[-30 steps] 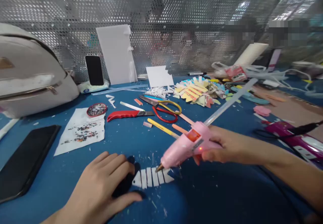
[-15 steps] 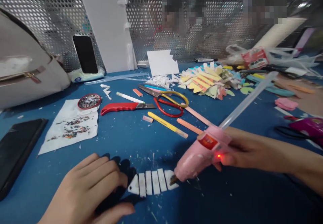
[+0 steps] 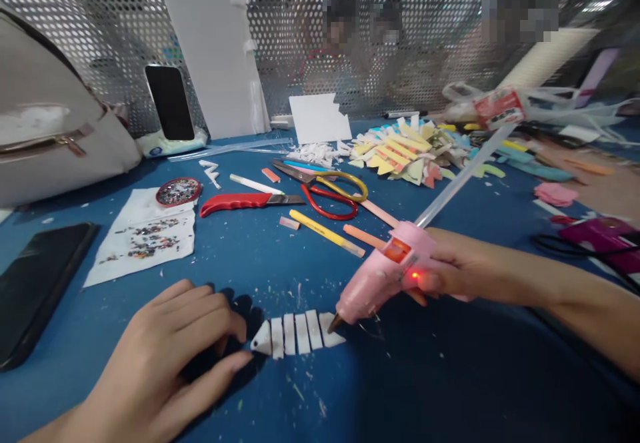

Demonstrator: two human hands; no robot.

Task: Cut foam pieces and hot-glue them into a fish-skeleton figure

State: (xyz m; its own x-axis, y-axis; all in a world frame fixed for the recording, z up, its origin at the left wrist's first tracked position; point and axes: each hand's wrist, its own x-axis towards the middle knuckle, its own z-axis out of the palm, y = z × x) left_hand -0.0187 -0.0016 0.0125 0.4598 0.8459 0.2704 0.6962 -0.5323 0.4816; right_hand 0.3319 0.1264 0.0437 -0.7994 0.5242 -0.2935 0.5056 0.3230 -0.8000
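A row of small white pieces [image 3: 303, 334] lies on the blue table in the shape of a fish, with a dark eye dot on its pointed left piece. My right hand [image 3: 437, 276] grips a pink hot glue gun [image 3: 375, 283] that has a red light lit and a long clear glue stick [image 3: 465, 176] rising from its back. The gun's brown nozzle is at the rightmost white piece; whether it touches is hard to tell. My left hand [image 3: 175, 350] rests beside the fish's head, thumb and fingers apart and holding nothing.
Beyond the hands lie scissors [image 3: 333, 193], a red-handled knife [image 3: 240, 202], a yellow marker [image 3: 325, 233] and a heap of paper scraps [image 3: 400, 153]. On the left are a paper with dark bits [image 3: 173, 250], a black phone [image 3: 45, 283] and a bag [image 3: 60, 130].
The view has shifted slightly, so most things sit a little higher. The nozzle stays over the rightmost piece. My left thumb and fingertips are still beside the head piece.
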